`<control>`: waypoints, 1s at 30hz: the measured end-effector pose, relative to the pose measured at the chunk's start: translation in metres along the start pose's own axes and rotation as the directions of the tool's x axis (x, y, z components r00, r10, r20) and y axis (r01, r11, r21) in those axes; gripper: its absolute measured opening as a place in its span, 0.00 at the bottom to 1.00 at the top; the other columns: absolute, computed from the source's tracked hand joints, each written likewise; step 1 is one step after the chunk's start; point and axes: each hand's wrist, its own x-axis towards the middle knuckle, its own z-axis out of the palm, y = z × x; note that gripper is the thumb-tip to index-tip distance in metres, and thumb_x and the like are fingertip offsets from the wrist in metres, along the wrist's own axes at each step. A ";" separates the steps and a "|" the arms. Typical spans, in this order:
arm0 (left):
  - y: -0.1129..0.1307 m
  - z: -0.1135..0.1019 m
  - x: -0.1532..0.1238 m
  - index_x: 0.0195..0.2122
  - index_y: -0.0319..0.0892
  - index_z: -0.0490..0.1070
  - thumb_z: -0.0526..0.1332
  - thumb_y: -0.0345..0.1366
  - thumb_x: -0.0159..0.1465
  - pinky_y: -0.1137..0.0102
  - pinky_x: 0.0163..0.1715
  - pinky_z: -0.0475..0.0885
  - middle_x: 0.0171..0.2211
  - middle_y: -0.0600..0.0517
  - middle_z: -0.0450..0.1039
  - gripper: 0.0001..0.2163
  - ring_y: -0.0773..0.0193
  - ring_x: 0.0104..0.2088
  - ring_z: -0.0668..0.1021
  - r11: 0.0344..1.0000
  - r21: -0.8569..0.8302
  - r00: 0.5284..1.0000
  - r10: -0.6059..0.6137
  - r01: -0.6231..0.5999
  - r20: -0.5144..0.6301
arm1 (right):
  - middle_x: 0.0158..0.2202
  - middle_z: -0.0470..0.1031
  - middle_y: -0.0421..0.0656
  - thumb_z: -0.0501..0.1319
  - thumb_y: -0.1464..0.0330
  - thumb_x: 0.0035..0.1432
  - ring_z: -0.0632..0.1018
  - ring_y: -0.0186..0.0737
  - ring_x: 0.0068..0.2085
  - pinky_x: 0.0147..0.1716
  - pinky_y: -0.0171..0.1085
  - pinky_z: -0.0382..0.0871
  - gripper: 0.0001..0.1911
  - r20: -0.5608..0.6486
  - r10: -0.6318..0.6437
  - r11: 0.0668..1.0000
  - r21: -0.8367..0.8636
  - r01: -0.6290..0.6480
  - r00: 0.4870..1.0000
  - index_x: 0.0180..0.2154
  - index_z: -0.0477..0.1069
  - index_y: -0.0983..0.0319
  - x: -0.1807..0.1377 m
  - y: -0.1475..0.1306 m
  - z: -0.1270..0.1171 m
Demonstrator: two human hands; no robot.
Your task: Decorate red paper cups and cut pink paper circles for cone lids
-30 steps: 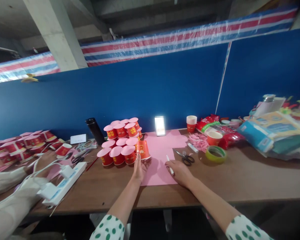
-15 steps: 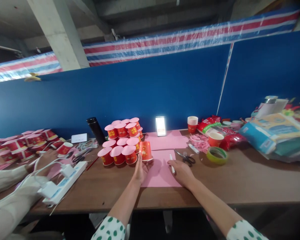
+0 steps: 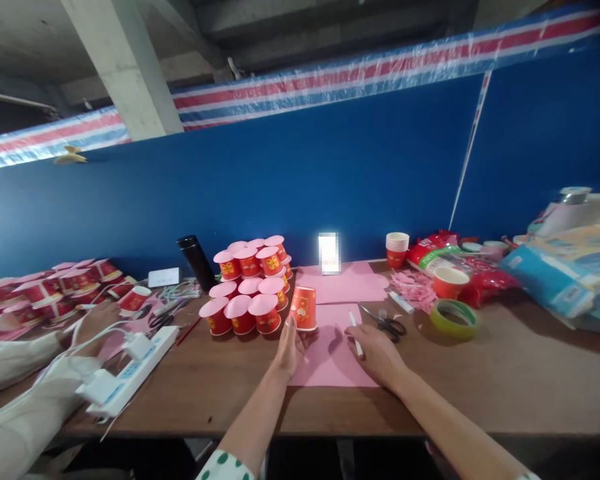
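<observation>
A red paper cup (image 3: 304, 308), mouth down, is held by my left hand (image 3: 291, 350) over the left side of a pink paper sheet (image 3: 330, 370). My right hand (image 3: 375, 352) rests at the sheet's right side, its fingers closed on a white pen (image 3: 357, 335). Scissors (image 3: 387, 323) with dark handles lie just beyond that hand. To the left of the cup stand stacked red cups topped with pink paper discs (image 3: 240, 308). Behind the sheet lies a second pink sheet (image 3: 343, 283).
At right are a yellow-green tape roll (image 3: 453, 320), an orange-red cup (image 3: 450, 283), nested cups (image 3: 396, 250), pink paper scraps (image 3: 413, 288) and a glue stick (image 3: 401, 302). A power strip (image 3: 135, 373), black bottle (image 3: 196, 261) and a co-worker's hands (image 3: 100, 320) are on the left.
The whole view has shifted slightly, so things at right sit further right. Both hands keep their holds; the cup in my left hand now stands a little more upright.
</observation>
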 end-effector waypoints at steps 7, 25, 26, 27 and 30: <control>0.002 0.002 -0.002 0.43 0.38 0.67 0.64 0.56 0.51 0.63 0.37 0.73 0.32 0.46 0.76 0.27 0.58 0.32 0.79 1.000 0.007 1.000 0.015 -0.015 -0.002 | 0.36 0.74 0.46 0.52 0.70 0.61 0.75 0.40 0.39 0.40 0.36 0.65 0.11 -0.007 -0.004 1.000 -0.004 0.004 1.000 0.41 0.71 0.60 0.000 0.001 0.001; 0.004 0.004 -0.001 0.39 0.35 0.71 0.60 0.59 0.53 0.64 0.38 0.73 0.33 0.42 0.77 0.29 0.58 0.33 0.79 0.997 -0.028 0.997 -0.069 0.068 -0.036 | 0.36 0.73 0.45 0.52 0.70 0.61 0.74 0.41 0.39 0.40 0.36 0.65 0.11 0.008 0.000 1.000 -0.016 0.000 1.000 0.42 0.70 0.60 -0.001 0.002 0.004; 0.004 0.004 -0.001 0.39 0.35 0.71 0.60 0.59 0.53 0.64 0.39 0.73 0.33 0.42 0.77 0.28 0.58 0.33 0.79 0.997 -0.028 0.997 -0.070 0.069 -0.035 | 0.36 0.73 0.45 0.52 0.70 0.61 0.74 0.41 0.39 0.40 0.36 0.65 0.11 0.008 -0.001 1.000 -0.019 0.001 1.000 0.42 0.70 0.60 -0.001 0.002 0.004; 0.004 0.004 -0.001 0.39 0.35 0.71 0.60 0.59 0.53 0.64 0.39 0.73 0.33 0.43 0.77 0.28 0.59 0.32 0.79 0.997 -0.027 0.997 -0.070 0.069 -0.032 | 0.36 0.73 0.45 0.52 0.70 0.61 0.74 0.41 0.39 0.40 0.36 0.65 0.11 0.009 -0.002 1.000 -0.020 0.003 1.000 0.42 0.70 0.60 -0.001 0.002 0.003; 0.004 0.003 -0.001 0.40 0.36 0.71 0.59 0.58 0.54 0.64 0.39 0.73 0.33 0.43 0.77 0.27 0.59 0.32 0.79 0.997 -0.022 0.997 -0.068 0.068 -0.023 | 0.36 0.73 0.45 0.52 0.70 0.61 0.74 0.40 0.38 0.39 0.36 0.65 0.11 0.012 0.000 1.000 -0.023 0.001 1.000 0.41 0.71 0.60 -0.001 0.001 0.002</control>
